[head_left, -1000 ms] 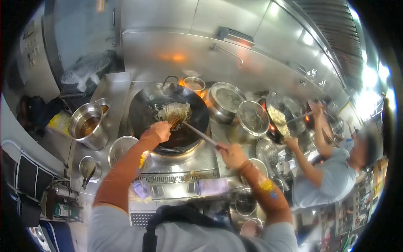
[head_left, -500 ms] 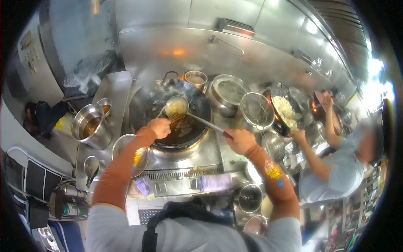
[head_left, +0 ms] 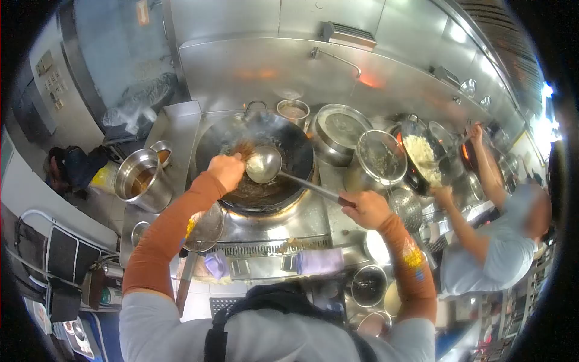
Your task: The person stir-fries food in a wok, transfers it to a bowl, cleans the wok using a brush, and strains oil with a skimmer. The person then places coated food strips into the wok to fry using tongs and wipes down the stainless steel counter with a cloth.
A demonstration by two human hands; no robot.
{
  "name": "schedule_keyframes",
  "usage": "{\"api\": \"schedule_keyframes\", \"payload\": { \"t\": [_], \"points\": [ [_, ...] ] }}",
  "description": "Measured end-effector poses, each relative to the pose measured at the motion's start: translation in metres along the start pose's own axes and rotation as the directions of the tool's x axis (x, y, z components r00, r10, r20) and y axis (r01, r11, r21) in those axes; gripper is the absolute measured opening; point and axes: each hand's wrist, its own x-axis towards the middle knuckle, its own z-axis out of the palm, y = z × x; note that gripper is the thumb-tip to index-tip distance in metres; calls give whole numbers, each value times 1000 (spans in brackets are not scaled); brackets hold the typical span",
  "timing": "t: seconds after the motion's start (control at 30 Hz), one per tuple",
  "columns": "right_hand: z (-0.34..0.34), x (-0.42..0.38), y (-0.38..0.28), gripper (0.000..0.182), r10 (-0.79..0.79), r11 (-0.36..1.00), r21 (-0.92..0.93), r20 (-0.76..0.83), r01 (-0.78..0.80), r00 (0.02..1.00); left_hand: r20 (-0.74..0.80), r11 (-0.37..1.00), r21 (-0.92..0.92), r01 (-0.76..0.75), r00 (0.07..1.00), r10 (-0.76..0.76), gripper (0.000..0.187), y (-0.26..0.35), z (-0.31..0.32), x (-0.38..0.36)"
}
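A large black wok (head_left: 211,142) sits on the burner, with dark liquid and some steam in its bowl. My right hand (head_left: 367,209) is closed around the dark grip of a long-handled ladle (head_left: 264,166). The ladle's bowl is over the wok, with a little pale stuff inside. My left hand (head_left: 227,172) is closed on what looks like a brown bristled wok brush (head_left: 244,148), its bristles beside the ladle's bowl. Most of the brush's handle is hidden in my fist.
Left of the wok stands a steel pot (head_left: 140,181) of brown liquid; a round strainer (head_left: 205,232) lies in front. Right are a lidded pot (head_left: 344,130) and a strainer-topped pot (head_left: 377,160). A co-worker (head_left: 488,241) handles another wok (head_left: 422,160) of pale food.
The brush has moved from the right of my left hand to its upper right, near the ladle. The ladle's bowl has dropped lower over the wok. The view has shifted slightly.
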Motion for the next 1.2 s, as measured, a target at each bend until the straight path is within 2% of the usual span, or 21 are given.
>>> {"api": "schedule_keyframes", "payload": {
  "t": [0.03,0.07,0.1,0.17,0.2,0.27,0.3,0.33,0.37,0.43,0.47,0.5,0.53,0.57,0.6,0.7,0.83,0.9,1.0,1.13,1.2],
  "points": [
    [3,1,14,31,-26,994,104,-14,27,1000,-40,999,-40,-33,999,32,28,7,-10,-3],
    [12,1,23,33,-46,976,213,-26,51,999,-121,969,-230,-95,990,69,32,9,2,-3],
    [22,0,25,34,72,930,354,90,-99,993,50,953,-294,-73,995,92,35,3,35,7],
    [28,12,34,36,244,749,539,316,-385,917,120,941,-276,197,978,-169,34,7,65,27],
    [40,14,35,34,280,731,551,298,-403,913,6,932,-309,189,980,-197,33,8,89,29],
    [61,13,43,32,180,959,216,38,-184,983,-228,917,-368,153,941,-249,33,9,124,31],
    [64,12,45,31,86,996,3,-63,-86,994,-85,931,-304,204,967,-239,33,9,109,31],
    [45,5,25,25,128,967,-209,-87,-144,988,63,942,-230,245,970,-237,34,8,74,25],
    [38,-1,20,24,95,958,-257,-147,-131,985,213,951,-148,272,948,-238,34,7,41,15],
    [32,-10,20,22,12,929,-353,-264,-108,964,-97,951,-240,194,970,-222,36,-9,-7,-11],
    [34,-14,26,23,-146,890,-455,-338,-26,930,-262,939,-305,161,934,-245,37,-14,-25,-23],
    [35,-16,33,22,-150,891,-453,-346,-25,926,-419,926,-360,117,866,-272,38,-18,-43,-33],
    [38,-19,39,22,-153,892,-452,-353,-25,923,-437,885,-458,76,848,-299,39,-17,-60,-35],
    [43,-22,42,22,-164,891,-455,-349,-14,923,-365,870,-487,81,886,-287,40,-21,-48,-26],
    [53,-23,46,22,200,936,-263,-146,-233,969,-292,847,-522,96,914,-283,41,-29,-22,-11],
    [60,-5,49,21,351,913,-326,325,-244,878,-96,766,-629,134,964,-248,48,-34,69,28],
    [73,-33,77,19,402,847,-433,142,-309,905,234,829,-465,311,946,-223,50,-82,87,51],
    [73,-42,91,16,465,807,-438,57,-397,883,428,510,-657,555,832,-353,47,-69,11,36],
    [83,-53,97,14,414,840,-396,26,-371,910,259,280,-903,327,932,-255,47,-69,7,33],
    [101,-62,107,20,408,888,-268,87,-374,909,476,736,-527,425,865,-159,47,-56,15,48],
    [111,-65,112,30,389,916,-139,86,-376,917,170,567,-763,310,943,-288,46,-63,70,57]
  ]
}}
